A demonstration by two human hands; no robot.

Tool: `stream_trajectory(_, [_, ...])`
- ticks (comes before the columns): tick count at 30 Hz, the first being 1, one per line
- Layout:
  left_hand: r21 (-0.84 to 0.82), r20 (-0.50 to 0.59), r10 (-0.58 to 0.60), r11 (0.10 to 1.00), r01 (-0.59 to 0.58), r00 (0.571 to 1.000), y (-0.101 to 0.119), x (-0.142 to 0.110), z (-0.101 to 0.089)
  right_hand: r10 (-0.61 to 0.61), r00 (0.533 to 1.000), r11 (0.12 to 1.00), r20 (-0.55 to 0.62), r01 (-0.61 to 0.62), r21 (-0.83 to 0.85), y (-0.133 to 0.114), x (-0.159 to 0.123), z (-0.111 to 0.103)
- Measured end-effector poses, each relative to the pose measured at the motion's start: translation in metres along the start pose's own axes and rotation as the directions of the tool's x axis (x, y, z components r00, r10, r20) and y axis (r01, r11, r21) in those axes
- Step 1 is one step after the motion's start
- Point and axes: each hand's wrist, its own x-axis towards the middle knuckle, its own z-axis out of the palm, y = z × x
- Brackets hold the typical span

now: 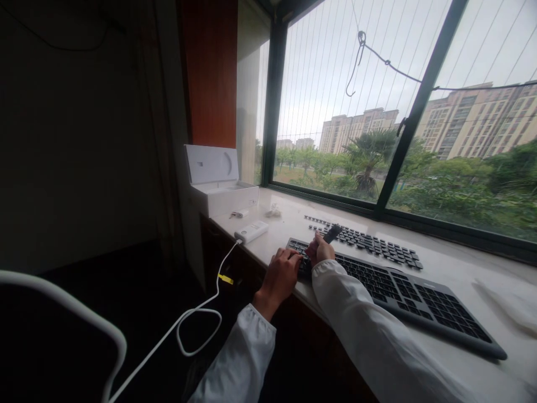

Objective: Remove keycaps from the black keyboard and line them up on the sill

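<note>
A long black keyboard (396,285) with its keycaps off lies aslant along the table's front edge. At its left end is my left hand (281,277), fingers bent and close together against the keyboard. My right hand (321,252) is closed just beside it, over the keyboard's left part. From this fist a small dark brush (333,232) sticks up, bristle end away from the keys; its handle is mostly hidden by the fingers. Behind the keyboard, loose black keycaps (369,242) lie in rows on the tabletop.
A white open box (222,196) stands at the table's left end. Before it lie a white power bank (250,231) with a white cable (218,285) hanging off the edge, and a small white item (239,214). A clear plastic bag (509,299) lies right. The window (335,129) borders the back.
</note>
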Motion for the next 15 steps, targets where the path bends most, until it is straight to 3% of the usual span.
stream_trajectory(5, [-0.059,-0.018,0.005,0.998,-0.006,1.0,-0.002,0.0,0.001,-0.054,0.998,0.998,0.018,0.055,-0.038,0.003,-0.002,0.0])
stream_trajectory(12, [-0.13,-0.017,-0.007,0.991,0.005,1.0,-0.005,0.001,0.003,-0.132,0.978,0.99,0.163,0.137,-0.02,0.009,-0.011,0.003])
stream_trajectory(15, [-0.165,-0.026,-0.044,0.986,0.039,0.999,-0.001,0.001,-0.005,-0.161,0.966,0.985,0.203,0.171,-0.031,0.01,-0.013,0.002])
